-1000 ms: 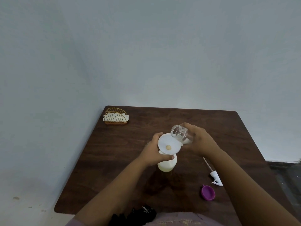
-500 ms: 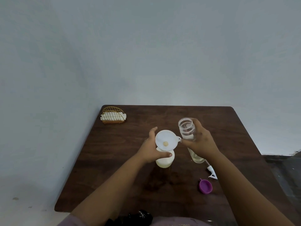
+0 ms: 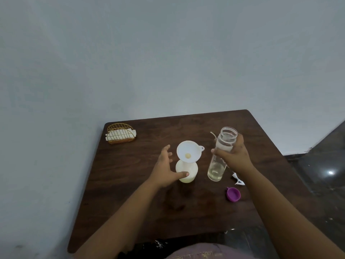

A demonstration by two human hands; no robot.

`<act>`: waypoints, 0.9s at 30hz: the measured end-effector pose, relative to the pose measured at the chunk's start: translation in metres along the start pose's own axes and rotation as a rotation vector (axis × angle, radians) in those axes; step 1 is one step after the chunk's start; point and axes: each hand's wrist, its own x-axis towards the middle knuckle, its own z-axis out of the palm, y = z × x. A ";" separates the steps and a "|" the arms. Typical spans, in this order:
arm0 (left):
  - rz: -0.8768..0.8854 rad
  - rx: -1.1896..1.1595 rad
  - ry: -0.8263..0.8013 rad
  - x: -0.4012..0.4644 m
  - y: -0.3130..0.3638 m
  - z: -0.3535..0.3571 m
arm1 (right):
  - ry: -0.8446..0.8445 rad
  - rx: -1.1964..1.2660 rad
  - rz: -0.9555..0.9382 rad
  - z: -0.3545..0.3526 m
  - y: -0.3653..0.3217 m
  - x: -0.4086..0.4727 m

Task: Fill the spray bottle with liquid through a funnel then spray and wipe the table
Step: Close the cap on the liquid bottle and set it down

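Note:
A white spray bottle body stands mid-table with a white funnel seated in its neck, a yellowish spot at the funnel's hole. My left hand is beside it on the left with fingers spread off the funnel; only the thumb lies against the bottle's lower front. My right hand grips a clear, uncapped bottle, upright just right of the funnel, with a little pale liquid at its bottom. The white spray head lies on the table behind my right wrist, its tube partly hidden.
A purple cap lies near the spray head. A gold wire holder with white napkins sits at the far left corner of the dark wooden table. Walls border the table's far and left edges.
The clear bottle went from tipped over the funnel to upright and moved right and down. My left hand has loosened from the spray bottle, fingers spreading.

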 end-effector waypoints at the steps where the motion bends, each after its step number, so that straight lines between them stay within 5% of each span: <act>1: 0.009 0.011 0.023 -0.005 -0.003 -0.001 | 0.013 0.003 0.006 0.001 -0.001 -0.006; 6: 0.139 0.152 0.168 -0.041 -0.021 -0.002 | 0.028 -0.030 -0.050 0.016 -0.009 -0.050; 10: 0.324 0.179 0.077 -0.066 -0.033 0.004 | 0.059 -0.038 -0.263 0.045 -0.014 -0.088; 16: 0.327 -0.148 0.055 -0.087 -0.043 0.018 | 0.017 -0.105 -0.339 0.097 -0.005 -0.129; 22: 0.199 -0.241 0.043 -0.083 -0.059 0.007 | -0.255 -0.157 -0.244 0.096 0.000 -0.129; 27: 0.134 -0.271 0.077 -0.071 -0.069 -0.003 | -0.283 -0.341 0.159 0.063 0.041 -0.109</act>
